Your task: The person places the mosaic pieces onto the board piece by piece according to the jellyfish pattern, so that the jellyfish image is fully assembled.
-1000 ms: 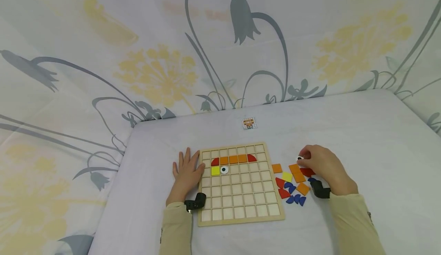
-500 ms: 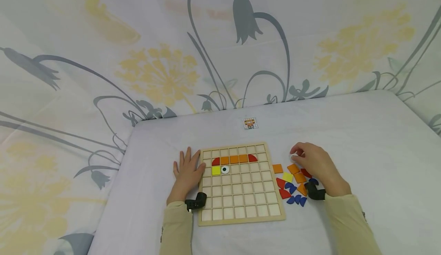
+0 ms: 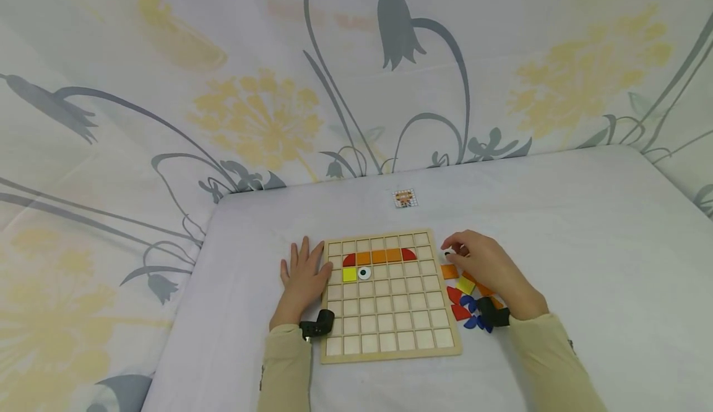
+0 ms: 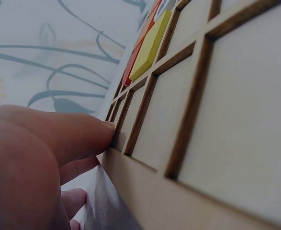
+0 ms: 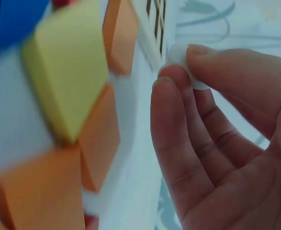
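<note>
A wooden grid board [image 3: 384, 322] lies on the table. My left hand [image 3: 303, 283] lies flat along its left side, fingers spread; in the left wrist view the thumb [image 4: 83, 133] touches the frame. Between thumb and fingertips my right hand [image 3: 490, 270] pinches a white eye disc [image 5: 177, 53] just beyond the board's right edge. Three orange squares [image 3: 379, 257] form a row in the board, with a red rounded piece [image 3: 349, 260] at the left end and another red piece [image 3: 408, 255] at the right. Below them sit a yellow square [image 3: 349, 274] and an eye disc [image 3: 364, 273].
Right of the board lie loose pieces: an orange square [image 3: 449, 271], a yellow square [image 3: 465, 285], red pieces [image 3: 460, 312] and several blue ones [image 3: 470, 322], partly under my right wrist. A small picture card [image 3: 404, 198] lies behind the board. Flowered cloth rises at the back.
My right hand has moved left with the eye disc, from above the loose pieces toward the board's right edge. The left hand stays in place.
</note>
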A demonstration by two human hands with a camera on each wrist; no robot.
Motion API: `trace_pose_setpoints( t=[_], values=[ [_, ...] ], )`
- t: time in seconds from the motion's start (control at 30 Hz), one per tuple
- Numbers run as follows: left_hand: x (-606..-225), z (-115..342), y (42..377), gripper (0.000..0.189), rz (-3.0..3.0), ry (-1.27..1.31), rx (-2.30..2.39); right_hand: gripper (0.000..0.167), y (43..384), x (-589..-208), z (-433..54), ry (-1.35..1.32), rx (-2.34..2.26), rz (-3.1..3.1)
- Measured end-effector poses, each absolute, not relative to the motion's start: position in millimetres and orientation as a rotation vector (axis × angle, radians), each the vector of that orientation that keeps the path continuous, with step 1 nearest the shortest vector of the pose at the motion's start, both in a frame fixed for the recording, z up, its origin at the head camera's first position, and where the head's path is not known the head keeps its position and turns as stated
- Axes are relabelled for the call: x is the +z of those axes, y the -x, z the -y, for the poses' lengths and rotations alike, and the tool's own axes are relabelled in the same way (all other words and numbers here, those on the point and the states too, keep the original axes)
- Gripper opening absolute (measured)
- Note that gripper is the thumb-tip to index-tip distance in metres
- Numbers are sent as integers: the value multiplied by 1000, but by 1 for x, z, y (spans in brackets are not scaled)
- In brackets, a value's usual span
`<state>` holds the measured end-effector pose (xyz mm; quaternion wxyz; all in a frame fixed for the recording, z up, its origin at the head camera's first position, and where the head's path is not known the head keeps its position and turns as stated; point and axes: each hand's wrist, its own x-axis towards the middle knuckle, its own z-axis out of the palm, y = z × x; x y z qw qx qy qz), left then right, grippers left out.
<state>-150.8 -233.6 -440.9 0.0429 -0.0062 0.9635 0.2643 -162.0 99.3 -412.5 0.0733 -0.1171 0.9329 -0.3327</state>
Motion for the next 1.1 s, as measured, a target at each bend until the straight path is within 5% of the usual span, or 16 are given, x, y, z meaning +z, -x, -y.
trace_pose_setpoints(
  t=[0.33, 1.1],
  values=[
    [-437, 233, 152, 52, -2943, 23, 826, 14, 162, -415, -76, 601, -1018, -2776],
    [-441, 232, 153, 52, -2934, 50, 831, 13, 171, -424, -28, 610, -1030, -2705]
  ],
)
